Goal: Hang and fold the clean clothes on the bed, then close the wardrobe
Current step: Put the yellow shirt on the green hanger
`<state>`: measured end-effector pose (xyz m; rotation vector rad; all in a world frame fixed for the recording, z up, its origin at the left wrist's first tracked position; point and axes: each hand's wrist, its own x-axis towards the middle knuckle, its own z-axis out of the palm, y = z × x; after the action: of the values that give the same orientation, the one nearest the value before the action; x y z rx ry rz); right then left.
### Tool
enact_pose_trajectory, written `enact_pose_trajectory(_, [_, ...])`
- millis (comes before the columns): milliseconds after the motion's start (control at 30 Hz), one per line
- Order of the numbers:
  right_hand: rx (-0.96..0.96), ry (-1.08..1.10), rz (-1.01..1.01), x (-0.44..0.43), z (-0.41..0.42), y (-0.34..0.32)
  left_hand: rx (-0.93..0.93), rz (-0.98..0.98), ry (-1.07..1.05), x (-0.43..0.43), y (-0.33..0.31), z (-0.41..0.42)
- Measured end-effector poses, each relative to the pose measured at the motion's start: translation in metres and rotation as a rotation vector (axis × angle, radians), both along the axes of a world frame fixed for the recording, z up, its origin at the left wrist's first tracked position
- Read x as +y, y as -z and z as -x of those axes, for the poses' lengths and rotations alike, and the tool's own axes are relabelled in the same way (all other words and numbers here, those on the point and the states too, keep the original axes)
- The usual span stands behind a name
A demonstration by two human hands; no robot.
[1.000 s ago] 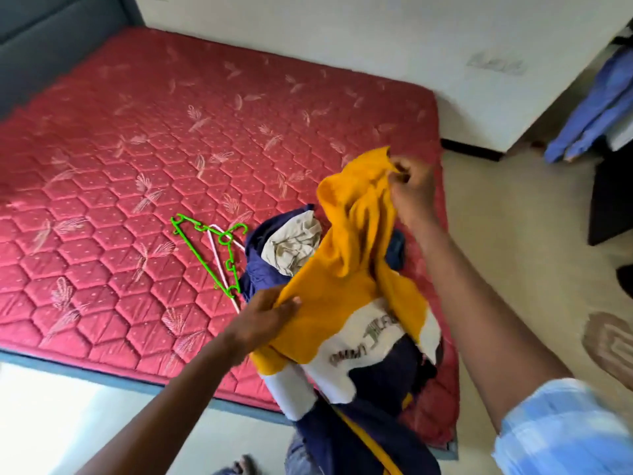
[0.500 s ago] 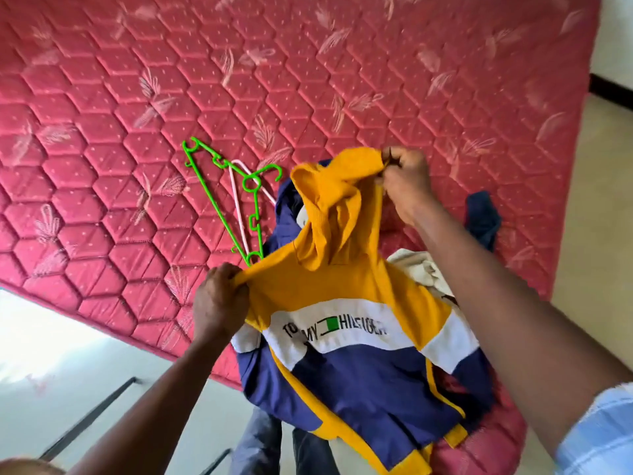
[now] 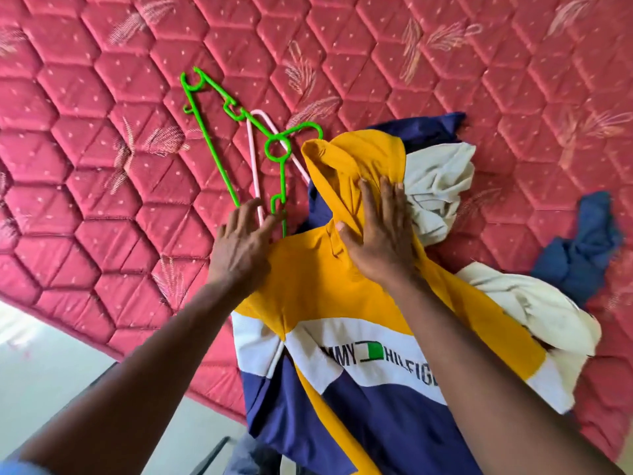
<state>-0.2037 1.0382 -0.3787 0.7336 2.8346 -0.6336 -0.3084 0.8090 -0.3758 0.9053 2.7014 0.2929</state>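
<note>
Your yellow, white and navy hoodie [image 3: 342,293] lies logo-up on the red mattress [image 3: 102,166], near its edge. Your right hand [image 3: 380,234] presses flat on the hood, fingers straight. Your left hand [image 3: 243,248] rests at the hoodie's shoulder, fingers straight and grasping nothing, its fingertips touching the green hanger [image 3: 209,132] and pink hanger [image 3: 251,159].
</note>
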Motion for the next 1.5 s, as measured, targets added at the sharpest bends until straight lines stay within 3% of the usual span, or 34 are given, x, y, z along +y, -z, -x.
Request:
enact_pose_trajectory(100, [-0.091, -0.029, 0.024, 0.008, 0.01, 0.008, 0.159, 0.121, 0.412, 0.003, 0.016, 0.027])
enact_pose_trajectory(200, [-0.115, -0.026, 0.027, 0.01, 0.011, 0.012, 0.25, 0.183, 0.694, 0.009, 0.015, 0.055])
enact_pose_trajectory(367, [-0.129, -0.014, -0.013, 0.006, 0.013, 0.016, 0.388, 0.071, 0.837, 0.007, -0.005, 0.1])
enact_pose_trajectory(533, [-0.177, -0.014, 0.021, 0.006, 0.016, 0.01, 0.533, -0.07, 0.709, -0.01, -0.034, 0.119])
enact_pose_trajectory(700, [-0.232, -0.031, 0.055, 0.006, 0.021, -0.005, 0.552, -0.061, 0.526, -0.021, -0.077, 0.123])
enact_pose_trajectory(867, [0.232, 0.209, -0.105, -0.024, -0.014, -0.034, 0.526, -0.114, 0.501, 0.008, -0.128, 0.057])
enact_pose_trajectory(1000, [0.311, 0.344, -0.233, -0.046, -0.053, -0.041, 0.376, -0.045, 0.512, 0.041, -0.132, -0.005])
enact_pose_trajectory(1167, [0.387, 0.295, 0.171, -0.044, -0.068, -0.02, 0.035, -0.145, 0.36, 0.077, -0.083, -0.037])
enact_pose_trajectory(1267, [0.322, 0.587, 0.488, -0.039, -0.077, -0.014, -0.094, -0.294, 0.316, 0.071, -0.071, -0.051])
enact_pose_trajectory(1333, [0.277, 0.78, 0.7, -0.034, -0.081, -0.016, -0.109, -0.358, 0.179, 0.052, -0.063, -0.057])
enact_pose_trajectory(1500, [0.346, 0.835, 0.874, -0.035, -0.075, -0.028, -0.148, -0.028, -0.129, 0.004, -0.03, -0.044])
